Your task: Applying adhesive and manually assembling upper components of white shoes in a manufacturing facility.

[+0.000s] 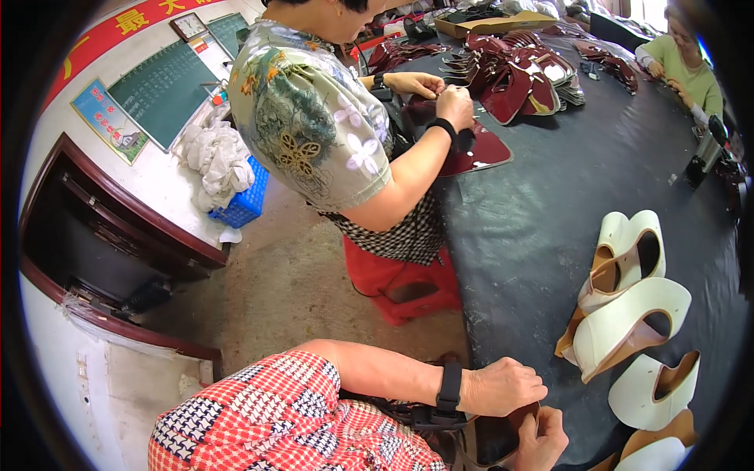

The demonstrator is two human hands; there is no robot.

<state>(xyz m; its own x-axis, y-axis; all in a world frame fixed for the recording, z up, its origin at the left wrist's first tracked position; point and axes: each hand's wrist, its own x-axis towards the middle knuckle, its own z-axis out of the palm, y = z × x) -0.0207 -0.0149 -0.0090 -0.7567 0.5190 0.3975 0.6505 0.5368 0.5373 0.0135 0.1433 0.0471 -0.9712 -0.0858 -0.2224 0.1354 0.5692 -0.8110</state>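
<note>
At the lower edge, my left hand (503,387) is closed, its fingertips pinching the upper edge of a dark brown leather-like piece (498,434). My right hand (543,441) grips the same piece between thumb and fingers, just below and to the right. The piece's lower part runs off the picture, so its full shape is hidden. Both hands are over the table's near edge. To their right, several white shoe uppers (635,339) with tan linings lie in a row on the black-covered table (534,267).
A co-worker in a floral shirt (306,118) sits on a red stool (404,286), handling a maroon piece (481,154). Maroon shoe pieces (514,74) are heaped farther back. Another person in light green (691,74) works across the table. A blue crate (245,195) stands by the wall.
</note>
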